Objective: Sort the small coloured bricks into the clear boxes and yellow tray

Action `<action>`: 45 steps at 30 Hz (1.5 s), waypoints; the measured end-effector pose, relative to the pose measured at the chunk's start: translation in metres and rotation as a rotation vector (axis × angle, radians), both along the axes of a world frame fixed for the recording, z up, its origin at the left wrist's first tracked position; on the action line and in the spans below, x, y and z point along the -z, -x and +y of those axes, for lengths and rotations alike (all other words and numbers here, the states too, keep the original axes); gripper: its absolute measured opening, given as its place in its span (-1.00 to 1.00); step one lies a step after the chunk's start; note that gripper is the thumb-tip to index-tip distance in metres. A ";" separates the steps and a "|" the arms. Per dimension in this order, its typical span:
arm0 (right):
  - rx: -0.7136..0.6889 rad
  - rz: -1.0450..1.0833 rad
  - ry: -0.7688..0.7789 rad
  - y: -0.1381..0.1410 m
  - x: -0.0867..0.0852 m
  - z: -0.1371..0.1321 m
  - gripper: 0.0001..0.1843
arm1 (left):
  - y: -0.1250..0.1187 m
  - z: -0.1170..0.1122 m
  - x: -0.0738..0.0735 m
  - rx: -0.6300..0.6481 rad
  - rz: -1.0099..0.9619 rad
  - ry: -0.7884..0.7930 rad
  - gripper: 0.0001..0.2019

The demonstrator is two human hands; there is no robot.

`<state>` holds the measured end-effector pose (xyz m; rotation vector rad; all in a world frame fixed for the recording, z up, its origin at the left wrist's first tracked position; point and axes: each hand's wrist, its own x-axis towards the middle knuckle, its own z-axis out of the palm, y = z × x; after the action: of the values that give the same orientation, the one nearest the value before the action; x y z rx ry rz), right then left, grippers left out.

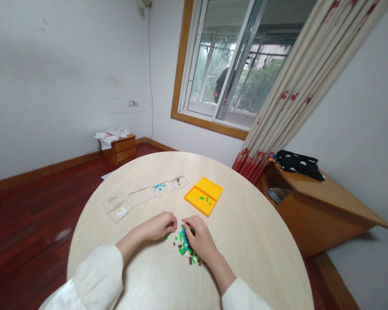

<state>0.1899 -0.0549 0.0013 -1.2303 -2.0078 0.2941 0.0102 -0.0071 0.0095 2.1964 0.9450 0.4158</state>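
A small heap of tiny coloured pieces [183,247], green, blue and dark red, lies on the round pale wooden table [252,241]. My right hand [200,239] rests on top of the heap with its fingers curled over the pieces. My left hand [160,226] sits just left of the heap, fingers pinched together at its edge; what they pinch is too small to make out. Beyond the hands stands an open yellow tray [203,196] with a few green pieces in it.
A row of clear plastic trays [142,198] lies at the table's far left, one with blue pieces, one with dark ones, one with a yellow piece. A wooden desk [317,202] with dark cloth stands right; a small cabinet [121,148] stands by the wall.
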 end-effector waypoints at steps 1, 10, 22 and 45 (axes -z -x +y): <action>0.002 0.028 0.001 0.001 0.000 0.000 -0.78 | -0.001 0.000 0.000 -0.036 -0.060 0.050 -0.87; 0.052 0.284 -0.009 0.016 0.003 -0.002 -0.76 | -0.015 0.002 0.002 -0.363 -0.725 0.768 -0.60; 0.082 0.280 -0.076 0.018 0.001 -0.005 -0.81 | -0.019 -0.003 0.000 -0.320 -0.766 0.902 -0.60; 0.359 0.164 -0.171 -0.054 0.036 0.064 -0.62 | 0.008 0.016 0.001 -0.345 -0.076 0.061 -0.77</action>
<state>0.2443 0.0093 -0.0344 -1.3793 -1.6023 0.0437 0.0023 0.0085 0.0090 1.9499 1.2810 0.6163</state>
